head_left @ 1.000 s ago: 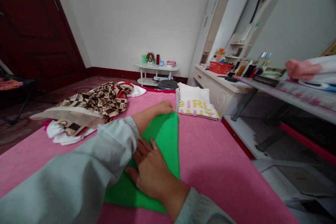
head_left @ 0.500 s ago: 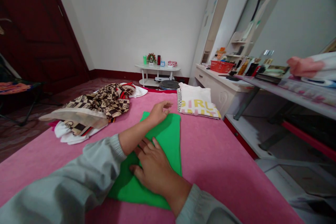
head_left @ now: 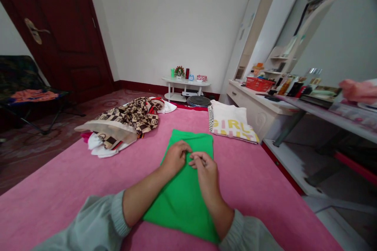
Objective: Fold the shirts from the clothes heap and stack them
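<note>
The pink sheet (head_left: 265,200) carries a folded green cloth (head_left: 185,200), lying flat near the middle. Beyond it, rightward, lies a folded white shirt (head_left: 231,113). Left hand (head_left: 175,159) and right hand (head_left: 207,170) nearly meet over the cloth, fingers curled; I cannot tell whether they grip it.

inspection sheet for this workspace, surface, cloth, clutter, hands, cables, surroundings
Surface: pink cover, mostly smooth.
Job's things: green cloth, folded, lying on the cover.
Clutter: rumpled patterned garment over white fabric at left; folded white garment with lettering beyond the cloth, to its right.
Hands: left hand and right hand close together over the cloth, fingers curled; grip unclear.
Cables: nothing clearly seen.
Surroundings: dark red door, low white table, red basket on a dresser.
</note>
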`<state>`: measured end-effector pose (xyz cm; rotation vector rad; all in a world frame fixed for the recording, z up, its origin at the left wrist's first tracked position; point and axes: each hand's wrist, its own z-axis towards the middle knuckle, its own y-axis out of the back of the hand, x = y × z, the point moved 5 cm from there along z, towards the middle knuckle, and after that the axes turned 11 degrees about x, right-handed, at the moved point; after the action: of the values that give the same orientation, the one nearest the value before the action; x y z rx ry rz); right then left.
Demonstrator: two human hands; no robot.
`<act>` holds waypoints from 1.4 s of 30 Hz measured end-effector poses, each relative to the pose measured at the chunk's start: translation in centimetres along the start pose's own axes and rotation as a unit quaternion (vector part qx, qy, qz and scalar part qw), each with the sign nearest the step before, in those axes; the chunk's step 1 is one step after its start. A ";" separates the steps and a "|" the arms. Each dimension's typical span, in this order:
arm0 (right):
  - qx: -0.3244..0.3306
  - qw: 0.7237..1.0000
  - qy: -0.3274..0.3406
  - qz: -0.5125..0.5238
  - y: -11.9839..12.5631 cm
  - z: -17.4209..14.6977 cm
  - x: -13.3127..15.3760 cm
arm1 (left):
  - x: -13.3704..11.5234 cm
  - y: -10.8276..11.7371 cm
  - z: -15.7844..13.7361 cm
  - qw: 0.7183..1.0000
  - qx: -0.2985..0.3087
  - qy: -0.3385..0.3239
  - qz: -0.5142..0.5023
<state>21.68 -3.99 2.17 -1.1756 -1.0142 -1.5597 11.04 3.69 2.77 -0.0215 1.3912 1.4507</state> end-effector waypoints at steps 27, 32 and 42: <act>0.099 0.842 0.090 -0.522 -2.4 16.1 -1.5 | -0.8 -1.0 -0.8 0.982 0.039 0.090 0.162; 0.070 0.871 0.205 -0.442 -2.5 12.7 1.8 | -0.9 -0.9 -0.8 0.981 0.046 0.111 0.155; 0.162 0.789 0.040 -0.591 2.0 5.3 -2.8 | 3.5 2.1 0.4 0.971 0.068 0.181 0.142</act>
<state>25.24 1.08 0.76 -0.1026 -2.0658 -2.1539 8.34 6.76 2.15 0.0011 1.8501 1.6399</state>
